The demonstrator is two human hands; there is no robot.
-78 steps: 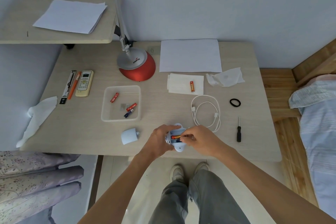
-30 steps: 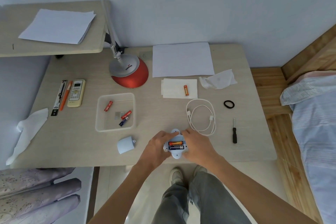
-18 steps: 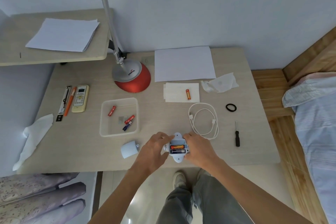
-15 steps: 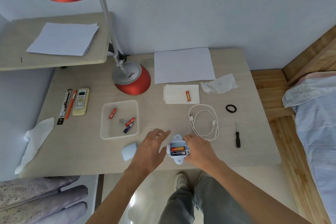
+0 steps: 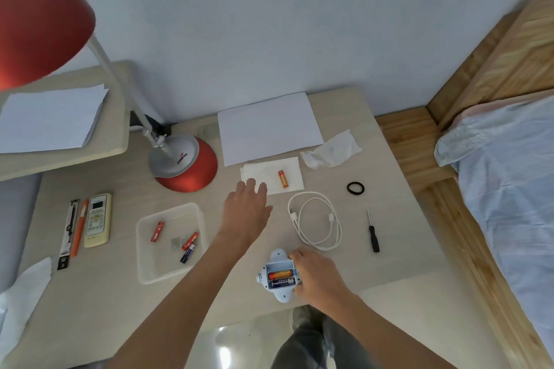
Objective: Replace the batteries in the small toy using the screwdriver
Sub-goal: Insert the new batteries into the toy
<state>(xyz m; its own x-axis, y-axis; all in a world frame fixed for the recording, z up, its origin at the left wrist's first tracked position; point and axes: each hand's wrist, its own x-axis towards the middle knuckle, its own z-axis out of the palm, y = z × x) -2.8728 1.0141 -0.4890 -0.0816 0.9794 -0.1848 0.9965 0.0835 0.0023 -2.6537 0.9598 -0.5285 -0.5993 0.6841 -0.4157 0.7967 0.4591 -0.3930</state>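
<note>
right hand (image 5: 317, 277) clamps the toy (image 5: 279, 277) at the desk's (image 5: 389, 263) near edge, compartment up; left hand (image 5: 247, 213) spread wide, empty, probably going for the spare battery (image 5: 283, 178) on the napkin (image 5: 271, 174); screwdriver (image 5: 372, 234) parked to the right

- This is looking like a bedroom at home.
- A bed (image 5: 506, 177) with blue bedding is sitting beside the desk (image 5: 389, 249).
- A red lamp (image 5: 183, 162) is standing by an air-conditioner remote (image 5: 97, 220).

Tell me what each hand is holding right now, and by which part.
The right hand grips the toy by its right edge. The left hand holds nothing, open above the desk.
</note>
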